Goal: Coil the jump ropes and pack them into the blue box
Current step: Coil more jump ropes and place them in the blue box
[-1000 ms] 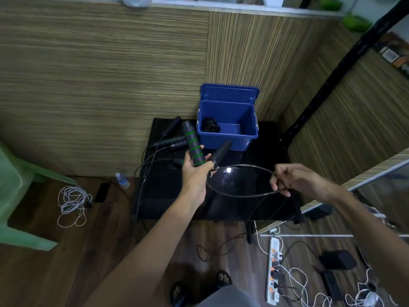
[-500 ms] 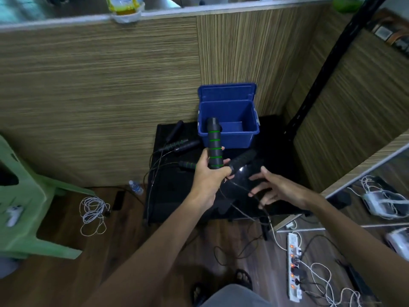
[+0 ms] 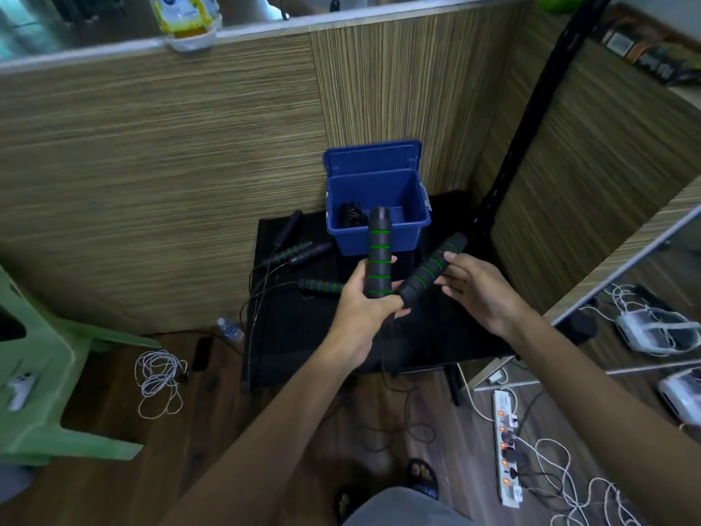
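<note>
Left hand (image 3: 366, 305) gripping both green-ringed handles (image 3: 379, 256) in front of blue box (image 3: 379, 206). Right hand (image 3: 480, 288) touching tilted handle (image 3: 432, 269), fingers loosely extended. Coiled rope (image 3: 351, 215) lying inside box; other handles (image 3: 299, 252) lying left of box.

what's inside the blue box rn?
A dark coiled bundle, likely a rope already packed, lies at the left of the blue box. The upright handle in the left hand covers part of the floor.
</note>
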